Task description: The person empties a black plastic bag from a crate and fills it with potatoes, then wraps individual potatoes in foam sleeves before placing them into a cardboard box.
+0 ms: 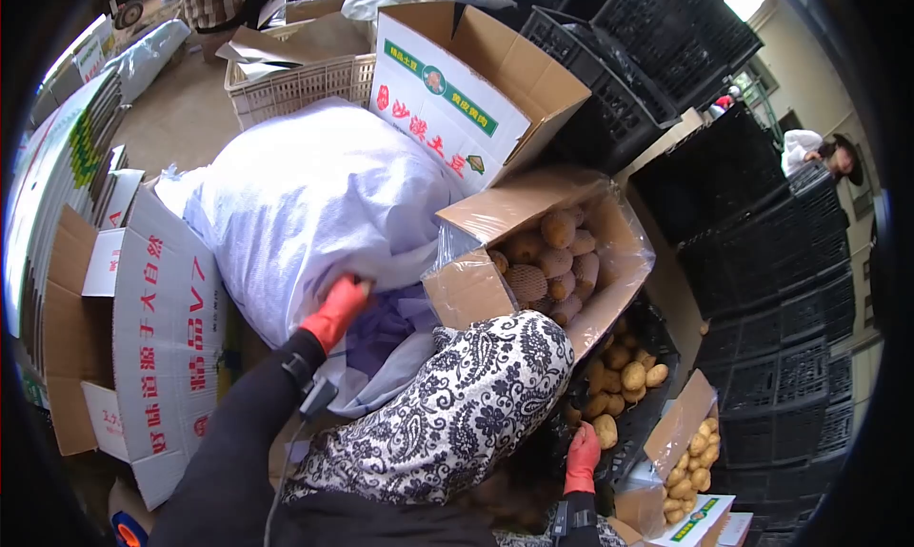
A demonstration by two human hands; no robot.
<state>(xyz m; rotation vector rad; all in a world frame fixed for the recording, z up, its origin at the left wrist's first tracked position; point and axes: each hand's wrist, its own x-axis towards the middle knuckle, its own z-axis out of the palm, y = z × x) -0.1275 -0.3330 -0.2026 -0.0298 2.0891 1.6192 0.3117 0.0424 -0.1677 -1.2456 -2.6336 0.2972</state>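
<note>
My left hand [340, 309], in an orange-red glove, is at the mouth of a big stuffed white sack [295, 185]. Its fingers are curled; what they grip, if anything, I cannot make out. Below it, pale purple soft pieces [381, 336] show in the sack's opening. My right hand [583, 457], gloved alike, is at the near edge of a black crate [624, 457] of loose potatoes [631, 376]. A potato [604, 431] lies right beside its fingertips. Those fingers are bent, and their undersides are hidden.
Ahead stands an open carton [595, 323] lined with clear plastic, holding potatoes in net sleeves [526, 284]. A white printed carton [457, 109] is behind it. Another carton [157, 357] is at left. Black crates [781, 290] stack along the right. A potato carton [657, 518] sits lower right.
</note>
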